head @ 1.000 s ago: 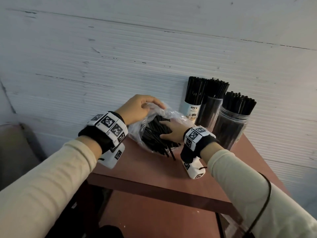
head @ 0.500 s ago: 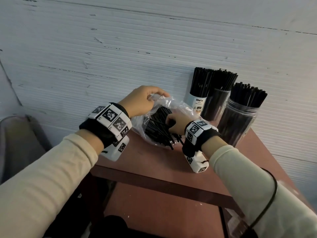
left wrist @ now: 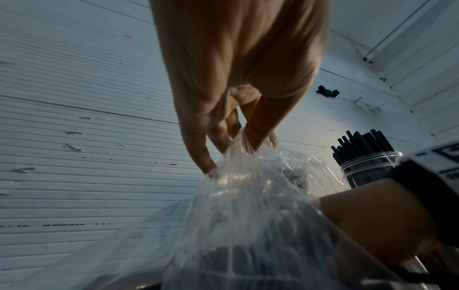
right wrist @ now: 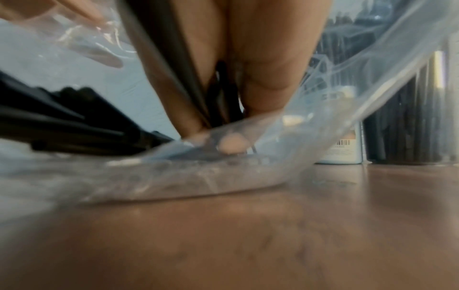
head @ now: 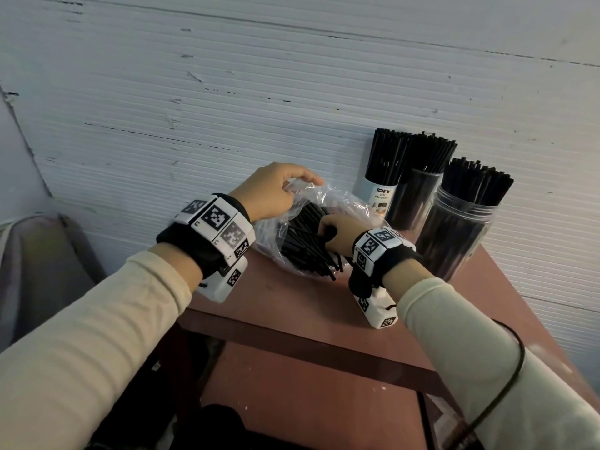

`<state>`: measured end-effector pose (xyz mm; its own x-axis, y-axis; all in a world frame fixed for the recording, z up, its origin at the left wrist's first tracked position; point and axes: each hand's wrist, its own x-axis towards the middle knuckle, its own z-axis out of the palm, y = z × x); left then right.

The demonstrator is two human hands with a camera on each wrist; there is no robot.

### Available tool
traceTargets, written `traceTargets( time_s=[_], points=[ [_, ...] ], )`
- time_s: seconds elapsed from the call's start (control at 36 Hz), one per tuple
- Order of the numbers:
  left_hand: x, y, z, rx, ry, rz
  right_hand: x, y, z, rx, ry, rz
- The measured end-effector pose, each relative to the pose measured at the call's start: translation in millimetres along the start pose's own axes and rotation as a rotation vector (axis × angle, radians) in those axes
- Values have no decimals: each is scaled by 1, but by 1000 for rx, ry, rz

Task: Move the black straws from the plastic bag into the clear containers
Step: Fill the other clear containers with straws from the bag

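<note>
Black straws lie in a loose heap inside the plastic bag, which rests on the reddish-brown worktop toward its far edge, close to the ribbed white wall. The left hand pinches the bag's upper film between thumb and fingers, holding the mouth raised; the left wrist view shows the fingertips bunching the plastic. The right hand reaches into the opening, its fingers curled round a small bundle of straws. At the far right corner stand three clear containers side by side, each packed with upright black straws; the leftmost, the labelled container, carries a pale printed label. Marker-covered bands sit on both wrists.
</note>
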<state>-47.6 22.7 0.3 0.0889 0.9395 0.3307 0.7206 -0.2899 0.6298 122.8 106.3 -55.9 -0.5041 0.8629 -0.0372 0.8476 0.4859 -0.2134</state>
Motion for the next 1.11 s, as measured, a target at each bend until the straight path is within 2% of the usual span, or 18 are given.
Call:
traceTargets(
  time_s=[0.25,0.42,0.58,0.64,0.69,0.81,0.89,1.03,1.11],
  points=[
    [4,-1,0,-5,95,40,-12,-3,-7,113,160,-65],
    [-1,-7,13,55,4,-9,-22,0,-11,292,166,-71],
    [-9,-3,20,97,-31,19,-46,19,-24,395,177,-110],
    [-12,2,25,182,15,46,-56,25,-29,454,158,-118],
    [-18,12,30,304,68,133,-65,29,-33,496,146,-132],
    [-26,33,48,415,25,369,-89,35,-38,489,117,-154],
    [-21,42,66,426,-67,410,-108,38,-43,494,97,-159],
    [-3,53,88,450,-237,380,-135,46,-47,475,96,-226],
    [4,60,100,476,-210,462,-147,51,-50,512,100,-244]
  ],
)
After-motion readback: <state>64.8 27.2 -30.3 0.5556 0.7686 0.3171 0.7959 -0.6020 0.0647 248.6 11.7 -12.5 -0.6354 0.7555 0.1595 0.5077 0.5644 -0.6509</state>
